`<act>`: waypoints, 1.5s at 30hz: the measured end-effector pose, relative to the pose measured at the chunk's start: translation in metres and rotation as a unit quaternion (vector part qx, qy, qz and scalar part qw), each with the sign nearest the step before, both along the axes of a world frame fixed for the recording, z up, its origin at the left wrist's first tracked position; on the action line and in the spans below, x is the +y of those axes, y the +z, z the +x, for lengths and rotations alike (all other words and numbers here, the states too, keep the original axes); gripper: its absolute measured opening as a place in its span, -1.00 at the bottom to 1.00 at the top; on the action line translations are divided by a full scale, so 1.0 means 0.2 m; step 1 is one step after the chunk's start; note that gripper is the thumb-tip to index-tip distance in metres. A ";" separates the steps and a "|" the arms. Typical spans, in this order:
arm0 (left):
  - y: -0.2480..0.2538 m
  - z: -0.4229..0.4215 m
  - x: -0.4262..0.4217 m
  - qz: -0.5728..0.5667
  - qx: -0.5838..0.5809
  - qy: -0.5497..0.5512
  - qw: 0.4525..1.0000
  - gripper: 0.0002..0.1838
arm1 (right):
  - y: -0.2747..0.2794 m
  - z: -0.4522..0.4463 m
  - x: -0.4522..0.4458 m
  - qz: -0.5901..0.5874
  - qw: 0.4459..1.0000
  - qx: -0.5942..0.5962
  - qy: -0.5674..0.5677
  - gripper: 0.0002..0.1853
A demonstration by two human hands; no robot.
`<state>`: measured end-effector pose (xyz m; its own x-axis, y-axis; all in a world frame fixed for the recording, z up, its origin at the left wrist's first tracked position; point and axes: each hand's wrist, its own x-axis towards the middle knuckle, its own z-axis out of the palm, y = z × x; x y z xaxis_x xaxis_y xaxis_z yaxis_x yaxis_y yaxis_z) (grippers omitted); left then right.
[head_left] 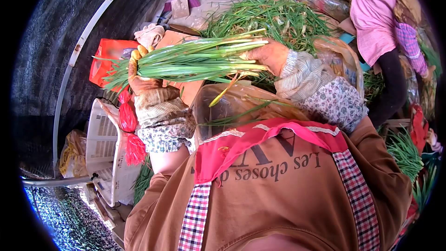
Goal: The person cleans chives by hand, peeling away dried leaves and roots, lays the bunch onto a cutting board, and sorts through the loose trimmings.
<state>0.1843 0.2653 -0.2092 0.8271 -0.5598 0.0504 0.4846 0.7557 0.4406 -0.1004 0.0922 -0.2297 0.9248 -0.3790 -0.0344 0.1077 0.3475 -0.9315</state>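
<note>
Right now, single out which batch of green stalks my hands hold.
The bunch stretched between your left hand and right hand; the tangled heap beyond and the clump at far right are outside your grasp.

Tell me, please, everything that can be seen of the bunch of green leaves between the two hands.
The bunch has many long, narrow green leaves, paling to whitish yellow at the stem ends. It looks fresh; no tie shows. It lies nearly level across the view. The gloved left hand grips its leafy side, where loose tips spread beyond; the pale ends meet the gloved right hand, its fingers partly hidden. One yellowish strand hangs below.
</note>
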 end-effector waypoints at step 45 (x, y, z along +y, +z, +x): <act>-0.02 0.10 0.06 0.020 0.088 0.095 0.991 -0.68 | 0.01 0.08 -0.03 -0.217 0.966 0.042 -0.132 -0.18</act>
<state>0.2049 0.2771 -0.2125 0.9116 -0.3923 -0.1230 0.4078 0.8245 0.3924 -0.0837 0.0871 -0.2273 0.7951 -0.5964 0.1103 0.0573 -0.1071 -0.9926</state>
